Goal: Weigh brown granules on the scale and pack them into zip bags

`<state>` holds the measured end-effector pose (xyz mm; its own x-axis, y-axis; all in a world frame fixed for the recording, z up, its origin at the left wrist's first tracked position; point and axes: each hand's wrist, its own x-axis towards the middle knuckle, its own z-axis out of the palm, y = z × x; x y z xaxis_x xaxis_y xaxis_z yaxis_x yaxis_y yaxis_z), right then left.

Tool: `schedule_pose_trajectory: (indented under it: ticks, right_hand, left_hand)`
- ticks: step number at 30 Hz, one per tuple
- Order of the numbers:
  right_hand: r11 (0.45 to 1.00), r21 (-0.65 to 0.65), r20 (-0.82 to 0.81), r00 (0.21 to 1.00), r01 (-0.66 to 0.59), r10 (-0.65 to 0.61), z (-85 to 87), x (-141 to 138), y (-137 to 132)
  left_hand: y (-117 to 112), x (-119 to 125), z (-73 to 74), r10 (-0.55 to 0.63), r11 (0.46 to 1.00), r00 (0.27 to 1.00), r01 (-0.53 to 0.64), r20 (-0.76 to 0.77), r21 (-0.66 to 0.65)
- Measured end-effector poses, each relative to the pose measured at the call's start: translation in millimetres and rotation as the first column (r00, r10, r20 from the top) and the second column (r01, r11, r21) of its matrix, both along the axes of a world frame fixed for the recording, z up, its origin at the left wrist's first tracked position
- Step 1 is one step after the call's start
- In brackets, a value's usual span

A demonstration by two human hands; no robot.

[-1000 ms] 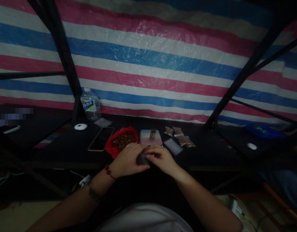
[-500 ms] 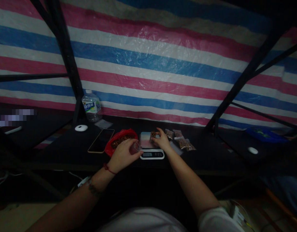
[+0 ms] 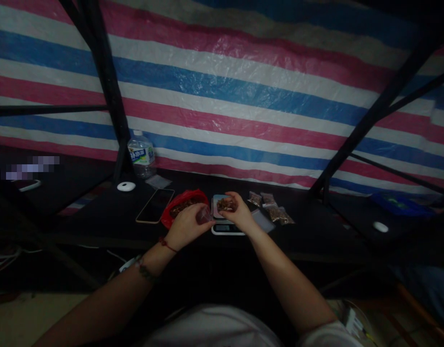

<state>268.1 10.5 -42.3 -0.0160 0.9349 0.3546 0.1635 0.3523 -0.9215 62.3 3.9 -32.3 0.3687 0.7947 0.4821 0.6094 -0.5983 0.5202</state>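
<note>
Left hand: your left hand [image 3: 189, 226] has its grip clamped on a small clear plastic bag [image 3: 204, 215], just left of the scale.
Right hand: your right hand [image 3: 241, 213] has its grip curled round a small round cup full of brown dried bits [image 3: 226, 205]; the cup is over the scale's pad, though whether its base touches is hidden.
Cup handling: the open top looks easy to spill, so hold it low and near level, pinching the sides without covering the mouth.
Bag handling: thin film probably folds in readily; spread its mouth and keep the fingers off the opening.
Scale: the flat white digital scale [image 3: 224, 229] sits on the black tabletop [image 3: 323, 226]; its reading is too small to tell. Avoid leaning a wrist on it.
Beside it: the open red plastic bag [image 3: 166, 215] of brown bits lies left, partly behind your left hand; filled clear packets [image 3: 280, 215] lie right.
Farther back: a clear labelled plastic bottle [image 3: 141, 155] stands upright before the striped plastic sheet [image 3: 236, 96].
</note>
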Motion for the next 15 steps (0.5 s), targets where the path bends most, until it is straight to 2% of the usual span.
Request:
schedule_pose_trajectory:
  ticks: [5, 9, 15]
  right_hand:
    - [0.998, -0.033, 0.026, 0.998, -0.062, 0.063, 8.5, -8, -9]
    - [0.996, -0.025, 0.149, 0.985, -0.083, 0.086, 14.6, -7, -11]
    - [0.979, -0.021, 0.265, 0.943, -0.203, 0.201, 31.9, -6, -15]
  left_hand:
    - [0, -1, 0.3, -0.016, 1.000, 1.000, 0.016, 0.023, 0.003]
    - [-2, -1, 4.0, -0.026, 1.000, 0.999, 0.026, 0.041, -0.004]
    - [-5, -1, 11.3, -0.044, 0.999, 0.998, 0.045, 0.050, -0.019]
